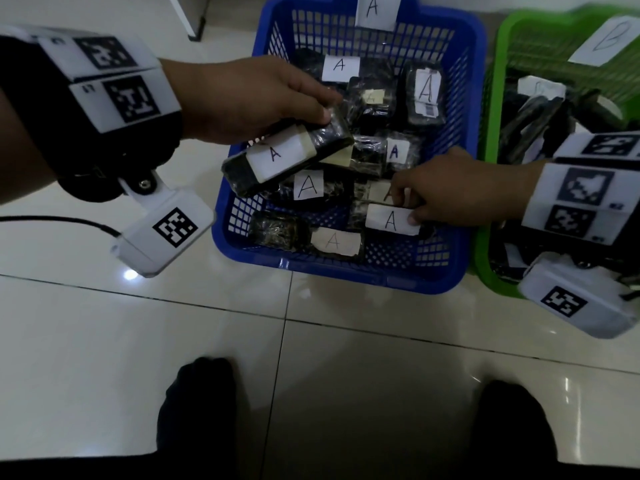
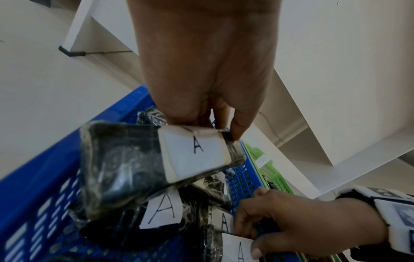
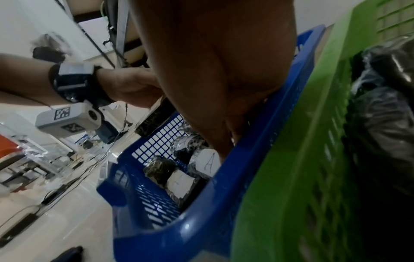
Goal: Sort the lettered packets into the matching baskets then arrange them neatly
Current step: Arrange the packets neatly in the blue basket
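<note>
Left hand [image 1: 249, 98] pinches an A packet [image 1: 287, 157] over the blue basket [image 1: 346, 275] while I clear space; right hand [image 1: 446, 192] seemingly nips another packet [image 1: 391, 220] inside.

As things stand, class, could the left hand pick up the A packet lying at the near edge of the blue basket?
Probably not yet: the left hand already grips another A packet. The near-edge packet lies uncovered in the blue basket, so once freed, the way looks open.
</note>
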Available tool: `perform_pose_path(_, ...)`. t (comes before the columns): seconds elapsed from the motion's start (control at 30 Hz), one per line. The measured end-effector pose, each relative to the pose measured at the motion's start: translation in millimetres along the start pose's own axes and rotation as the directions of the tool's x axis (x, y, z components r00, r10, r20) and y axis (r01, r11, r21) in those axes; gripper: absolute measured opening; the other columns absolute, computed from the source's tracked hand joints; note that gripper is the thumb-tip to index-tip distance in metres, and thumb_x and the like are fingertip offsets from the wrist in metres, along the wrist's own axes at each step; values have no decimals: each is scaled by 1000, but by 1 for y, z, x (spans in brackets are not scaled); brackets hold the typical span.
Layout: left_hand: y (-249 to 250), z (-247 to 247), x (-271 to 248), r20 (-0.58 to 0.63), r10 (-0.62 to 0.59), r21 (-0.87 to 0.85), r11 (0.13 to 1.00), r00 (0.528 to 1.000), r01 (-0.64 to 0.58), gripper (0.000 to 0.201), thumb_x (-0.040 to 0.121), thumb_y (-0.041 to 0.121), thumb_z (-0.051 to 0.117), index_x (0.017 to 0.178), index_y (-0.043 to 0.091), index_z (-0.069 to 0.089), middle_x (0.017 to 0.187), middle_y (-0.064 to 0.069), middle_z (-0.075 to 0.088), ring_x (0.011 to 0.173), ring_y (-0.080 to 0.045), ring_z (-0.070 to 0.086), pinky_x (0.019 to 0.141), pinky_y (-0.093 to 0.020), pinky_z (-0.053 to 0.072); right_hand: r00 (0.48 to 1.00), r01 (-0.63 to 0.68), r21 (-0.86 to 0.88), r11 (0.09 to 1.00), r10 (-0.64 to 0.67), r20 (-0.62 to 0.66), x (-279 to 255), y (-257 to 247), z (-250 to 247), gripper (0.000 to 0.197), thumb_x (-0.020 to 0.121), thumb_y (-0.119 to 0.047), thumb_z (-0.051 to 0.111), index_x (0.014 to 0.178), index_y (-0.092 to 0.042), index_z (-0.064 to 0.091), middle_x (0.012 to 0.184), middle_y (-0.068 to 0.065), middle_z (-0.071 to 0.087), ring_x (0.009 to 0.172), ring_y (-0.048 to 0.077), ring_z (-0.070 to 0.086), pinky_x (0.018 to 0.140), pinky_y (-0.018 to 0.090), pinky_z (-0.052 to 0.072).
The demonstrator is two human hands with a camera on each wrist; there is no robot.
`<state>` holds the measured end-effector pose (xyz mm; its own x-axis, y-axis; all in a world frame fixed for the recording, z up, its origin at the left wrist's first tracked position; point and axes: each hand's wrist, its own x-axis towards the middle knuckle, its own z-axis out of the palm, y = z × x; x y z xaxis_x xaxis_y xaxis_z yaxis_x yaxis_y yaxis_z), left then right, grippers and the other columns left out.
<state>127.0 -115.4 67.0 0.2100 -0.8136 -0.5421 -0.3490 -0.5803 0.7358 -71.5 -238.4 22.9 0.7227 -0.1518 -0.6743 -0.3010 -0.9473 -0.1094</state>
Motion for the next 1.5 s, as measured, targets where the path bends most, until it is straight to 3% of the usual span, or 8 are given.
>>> perform_pose_path(0.27,-2,3,-1,20,-6,42,999,1000,5,40,91,21,57,131,22,54,141,15,47,118,1,51,105,-25,38,993,119,-52,992,-119,16,3,-3,7,20,91,-29,59,106,-16,57,84,-4,55,75,15,48,65,27,38)
perform_pose_path(0.47,-2,4,-1,27,-10,72,997,1000,8,40,90,25,59,130,24,56,134,18,53,115,3,52,109,-29,36,986,139,-355,924,-161,-34,-5,-9,23,18,94,-34,45,105,-23,54,76,-6,46,71,16,43,80,30,30)
perform_pose_path(0.7,-1,7,-2,49,-2,82,997,999,-2,42,87,26,62,129,26,56,128,13,59,109,1,56,101,-22,40,987,76,-201,977,-102,-122,-3,-12,24,44,87,-60,47,107,-21,47,63,-11,32,54,7,28,78,32,31)
perform_pose_path(0.87,-1,10,-4,12,11,91,996,1000,-12,32,76,32,68,104,19,59,104,-13,68,89,-22,62,82,-36,48,980,71,-131,989,-93,-174,-9,-22,31,57,85,-59,52,121,-18,40,81,-1,57,73,22,52,79,33,34)
perform_pose_path(1.13,-1,11,0,-2,35,85,996,999,-34,20,81,27,68,98,23,58,82,7,66,66,3,60,57,-10,47,951,80,-152,985,-121,-285,-11,-30,48,67,88,-42,56,143,-25,22,107,5,60,94,27,57,76,34,32)
perform_pose_path(1.23,-3,10,1,-5,41,69,997,999,-41,18,81,26,68,97,24,58,81,8,66,68,2,60,60,-11,47,935,99,-95,991,-125,-333,-7,-21,38,59,85,-40,62,137,-32,36,114,7,52,105,28,47,75,34,20)
perform_pose_path(1.43,-3,10,-1,8,46,18,999,999,-46,21,80,28,68,98,24,60,88,1,66,80,-17,57,71,-31,44,979,150,-123,981,-165,-122,-3,-11,30,60,80,-56,61,129,-36,34,116,-2,57,103,22,53,83,36,26)
perform_pose_path(1.5,-3,11,-1,14,53,12,998,998,-53,17,82,26,66,98,25,60,85,6,68,76,-11,59,69,-30,45,971,162,-126,979,-181,-155,-4,-11,28,53,80,-53,62,122,-30,39,110,-2,56,99,22,53,82,35,25)
